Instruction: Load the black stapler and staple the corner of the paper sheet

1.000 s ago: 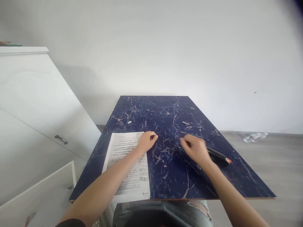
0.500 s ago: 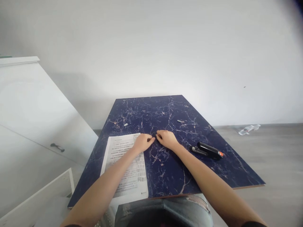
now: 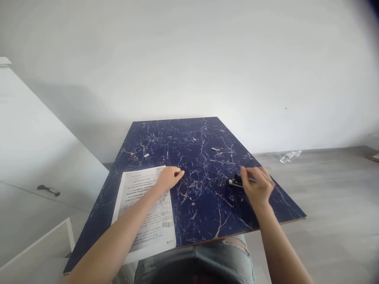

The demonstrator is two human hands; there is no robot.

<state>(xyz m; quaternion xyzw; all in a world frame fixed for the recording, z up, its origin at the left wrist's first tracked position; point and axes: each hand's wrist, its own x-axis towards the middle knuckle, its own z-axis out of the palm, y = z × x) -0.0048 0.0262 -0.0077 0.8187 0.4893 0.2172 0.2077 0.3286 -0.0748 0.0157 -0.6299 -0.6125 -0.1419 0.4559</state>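
My left hand (image 3: 169, 177) rests on the dark blue marbled table (image 3: 195, 221), at the top right corner of a printed sheet of paper (image 3: 142, 228). Its fingers are curled in, and nothing shows between them. Over at the right side of the table, my right hand (image 3: 259, 185) is closed round a black stapler (image 3: 232, 182). The stapler's front end sticks out to the left of the thumb; its rear is hidden by the hand. The left forearm crosses the sheet and covers part of its print.
Two small items lie farther back on the table, a whitish piece (image 3: 146, 155) at left and a small greyish piece (image 3: 215, 149) at right. A white cabinet (image 3: 38, 138) stands at left. On the floor at right lies a clear plastic bottle (image 3: 290, 156).
My right hand has moved from the table's middle rightwards onto the stapler and closed round it. My left hand has stayed by the sheet's corner. The view has turned slightly right.
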